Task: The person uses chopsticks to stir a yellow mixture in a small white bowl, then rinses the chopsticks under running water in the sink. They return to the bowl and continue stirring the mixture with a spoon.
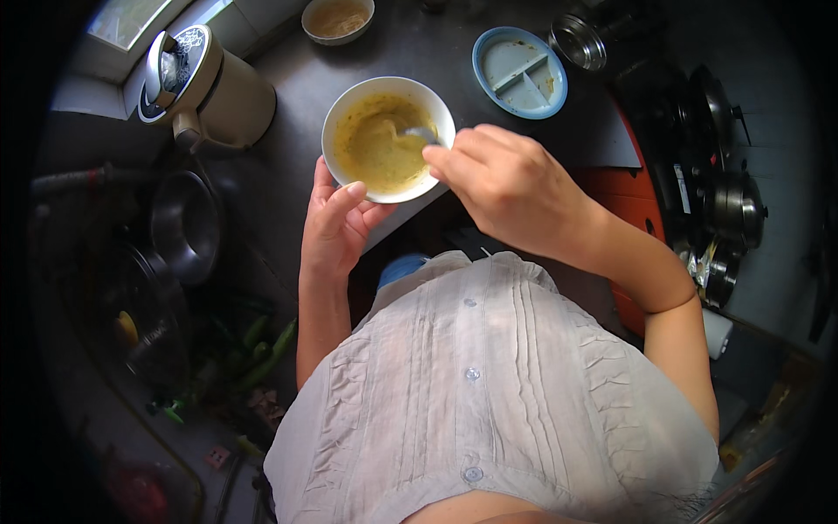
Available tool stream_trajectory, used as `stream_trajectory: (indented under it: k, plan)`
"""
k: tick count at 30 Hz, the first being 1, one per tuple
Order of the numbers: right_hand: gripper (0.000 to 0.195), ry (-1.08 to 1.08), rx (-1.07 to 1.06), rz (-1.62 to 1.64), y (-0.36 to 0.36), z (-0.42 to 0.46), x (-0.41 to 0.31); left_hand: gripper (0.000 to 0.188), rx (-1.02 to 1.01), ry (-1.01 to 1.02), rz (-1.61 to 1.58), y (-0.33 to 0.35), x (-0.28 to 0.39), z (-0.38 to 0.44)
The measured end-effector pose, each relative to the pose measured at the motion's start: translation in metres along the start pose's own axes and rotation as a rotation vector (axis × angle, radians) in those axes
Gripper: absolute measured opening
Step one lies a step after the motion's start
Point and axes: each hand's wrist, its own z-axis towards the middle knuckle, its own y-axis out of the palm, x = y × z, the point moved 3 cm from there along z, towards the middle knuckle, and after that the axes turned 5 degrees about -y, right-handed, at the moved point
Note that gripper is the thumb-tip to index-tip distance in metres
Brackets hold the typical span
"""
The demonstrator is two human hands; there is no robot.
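Note:
My left hand [340, 219] holds a white bowl [332, 157] from below, its thumb on the near rim. Inside the bowl lies a yellow-green liquid mixture [386, 157] with small dark flecks, some of it smeared up the inner wall. From the right, my right hand [501, 177] grips a metal utensil [422, 134] whose end dips into the mixture; it looks like a spoon, but is blurred. Most of its handle is hidden by the fingers. The bowl is slightly tilted above the near edge of a dark counter [294, 85].
A divided blue-rimmed plate [518, 72] with food remnants and metal containers [578, 42] stand at the back right. A patterned bowl [337, 19] is at the back. Left are a beige lidded appliance [236, 105], a metal basin [186, 226] and green vegetables [268, 350]. Pots [733, 209] stand right.

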Motion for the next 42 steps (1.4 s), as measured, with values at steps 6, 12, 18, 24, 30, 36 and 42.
stream_trajectory:
  k: [6, 12, 18, 24, 30, 36, 42]
  plan:
    - [0.007, -0.069, 0.161, 0.025, 0.015, 0.012, 0.003, 0.061, -0.016, -0.002, -0.058, 0.007, -0.002, 0.002]
    - [0.005, -0.035, 0.014, 0.108, 0.008, -0.002, -0.013, 0.06, -0.02, -0.01, -0.018, 0.007, 0.002, 0.007]
    - [0.005, -0.004, 0.073, 0.012, 0.005, 0.0, 0.008, 0.061, 0.001, -0.005, 0.048, 0.005, 0.003, 0.01]
    - [0.013, -0.084, 0.168, -0.07, 0.016, 0.012, 0.016, 0.061, -0.04, -0.02, -0.018, 0.005, 0.002, 0.012]
    - [0.017, -0.05, 0.163, 0.107, 0.014, 0.004, -0.006, 0.064, -0.09, -0.005, -0.021, 0.003, 0.006, 0.018]
    - [0.017, 0.101, 0.323, 0.035, -0.005, 0.011, 0.022, 0.07, -0.075, -0.006, -0.027, 0.006, 0.012, 0.017]
    - [0.016, 0.021, 0.343, 0.1, 0.007, 0.022, 0.019, 0.071, -0.086, -0.033, -0.055, 0.008, 0.011, 0.015]
